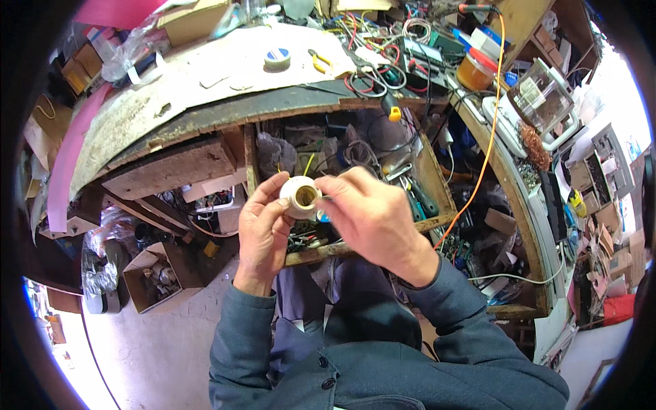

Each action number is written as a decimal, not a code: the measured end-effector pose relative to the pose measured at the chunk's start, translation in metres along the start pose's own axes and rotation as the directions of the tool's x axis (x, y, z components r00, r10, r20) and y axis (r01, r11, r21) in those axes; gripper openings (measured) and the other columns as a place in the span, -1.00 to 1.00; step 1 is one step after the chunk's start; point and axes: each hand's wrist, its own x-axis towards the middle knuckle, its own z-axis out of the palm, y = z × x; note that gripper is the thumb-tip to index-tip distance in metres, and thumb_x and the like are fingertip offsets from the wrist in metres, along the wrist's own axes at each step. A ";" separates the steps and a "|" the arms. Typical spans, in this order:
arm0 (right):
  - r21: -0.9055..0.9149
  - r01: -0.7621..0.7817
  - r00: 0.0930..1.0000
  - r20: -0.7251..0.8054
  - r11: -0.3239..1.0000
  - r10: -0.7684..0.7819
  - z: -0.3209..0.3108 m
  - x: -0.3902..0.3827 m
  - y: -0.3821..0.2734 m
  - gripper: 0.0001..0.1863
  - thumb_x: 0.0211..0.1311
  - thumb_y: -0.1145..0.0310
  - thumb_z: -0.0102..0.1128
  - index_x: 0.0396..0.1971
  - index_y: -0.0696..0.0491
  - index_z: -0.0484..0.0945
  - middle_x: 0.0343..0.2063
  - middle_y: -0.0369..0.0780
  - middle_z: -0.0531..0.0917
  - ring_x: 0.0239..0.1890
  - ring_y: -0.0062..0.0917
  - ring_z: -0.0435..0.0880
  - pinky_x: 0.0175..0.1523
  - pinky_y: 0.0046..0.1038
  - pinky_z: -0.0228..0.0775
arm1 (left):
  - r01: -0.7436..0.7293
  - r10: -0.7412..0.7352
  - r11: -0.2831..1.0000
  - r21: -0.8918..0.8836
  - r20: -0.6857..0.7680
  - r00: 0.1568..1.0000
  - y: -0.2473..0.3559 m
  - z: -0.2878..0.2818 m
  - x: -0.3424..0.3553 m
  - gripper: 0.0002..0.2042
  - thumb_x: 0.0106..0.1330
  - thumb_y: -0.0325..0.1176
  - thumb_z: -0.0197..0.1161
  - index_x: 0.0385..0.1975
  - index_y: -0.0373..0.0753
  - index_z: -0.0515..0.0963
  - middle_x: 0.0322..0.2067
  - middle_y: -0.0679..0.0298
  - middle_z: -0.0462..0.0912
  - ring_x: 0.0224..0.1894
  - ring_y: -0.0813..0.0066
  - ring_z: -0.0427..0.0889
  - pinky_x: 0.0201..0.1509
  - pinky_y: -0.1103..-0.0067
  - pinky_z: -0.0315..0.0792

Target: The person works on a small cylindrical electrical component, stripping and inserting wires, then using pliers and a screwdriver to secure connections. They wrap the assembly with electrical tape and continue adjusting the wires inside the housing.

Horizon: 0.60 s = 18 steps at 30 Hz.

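Observation:
My left hand (pixel 263 222) grips a white round hollow fitting (pixel 295 188) between thumb and fingers, over an open wooden drawer. Its round mouth faces me, and the inside is yellow-brown, like brass. My right hand (pixel 372 215) is closed in a pinch just right of the mouth, slightly blurred. A thin dark piece seems to show at its fingertips, too small to name. Below the hands, the drawer (pixel 434 164) holds plastic bags, wires, small parts and a dark-handled tool (pixel 425 198).
On the worn bench (pixel 205 85) lie a tape roll (pixel 277 61), yellow-handled pliers (pixel 320 63) and tangled wires. An orange cable (pixel 490 147) hangs down on the right, near a red-lidded jar (pixel 476 70). A cardboard box (pixel 158 279) stands on the floor at left.

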 end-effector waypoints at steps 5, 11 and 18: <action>-0.130 -0.115 0.992 -0.075 0.985 0.106 -0.002 0.039 0.061 -0.91 0.32 0.42 0.41 -0.29 0.11 0.69 -0.35 -0.10 0.68 -0.36 -0.13 0.73 -0.24 -0.18 0.59 | -0.004 0.004 1.000 0.005 -0.024 1.000 0.003 -0.001 0.000 -0.53 0.45 -0.54 0.22 0.35 -0.46 0.43 0.18 0.06 0.65 0.16 0.31 0.72 0.24 0.43 0.67; -0.289 -0.061 0.997 -0.056 0.955 0.046 0.045 0.110 0.119 -0.85 0.33 0.32 0.38 -0.22 0.06 0.74 -0.27 -0.06 0.74 -0.20 -0.08 0.76 -0.06 -0.12 0.60 | 0.015 -0.015 1.000 -0.002 -0.032 0.999 0.005 0.003 0.000 -0.57 0.47 -0.54 0.22 0.33 -0.40 0.48 0.16 0.15 0.66 0.16 0.40 0.68 0.21 0.50 0.59; -0.435 0.142 0.973 -0.103 0.889 -0.206 0.068 0.145 0.134 -0.81 0.32 0.33 0.34 -0.14 0.07 0.69 -0.32 -0.02 0.76 -0.25 -0.02 0.78 -0.11 -0.06 0.64 | 0.018 -0.018 0.999 -0.027 -0.017 1.000 0.005 0.003 0.001 -0.55 0.44 -0.53 0.22 0.33 -0.41 0.47 0.16 0.15 0.63 0.18 0.39 0.66 0.24 0.48 0.59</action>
